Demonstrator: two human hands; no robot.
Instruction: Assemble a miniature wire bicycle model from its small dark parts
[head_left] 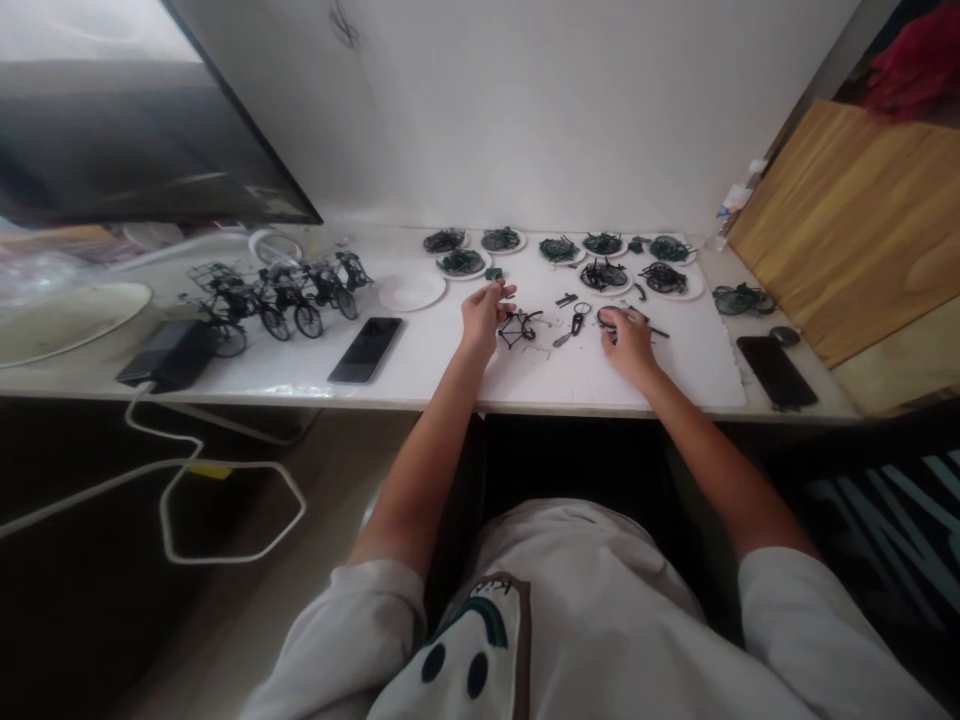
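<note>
My left hand [486, 312] is pinched closed over the white work surface, on a small part too tiny to make out. Just right of its fingers lies a black miniature bicycle frame [519, 328]. My right hand [627, 338] rests on the surface further right, fingers curled on a dark round part [606, 316]; whether it grips the part is unclear. Between the hands are a black tool or part [578, 319], a small grey piece [561, 341] and a short black piece [566, 300]. A dark green piece [493, 273] sits beyond my left hand.
Several plates of dark parts [604, 276] line the back. At left stand assembled miniature bicycles [300, 300], an unfilled white plate [412, 291], a phone [366, 350] and a black box [171, 355]. Another phone [776, 371] lies right, near a wooden board [862, 220].
</note>
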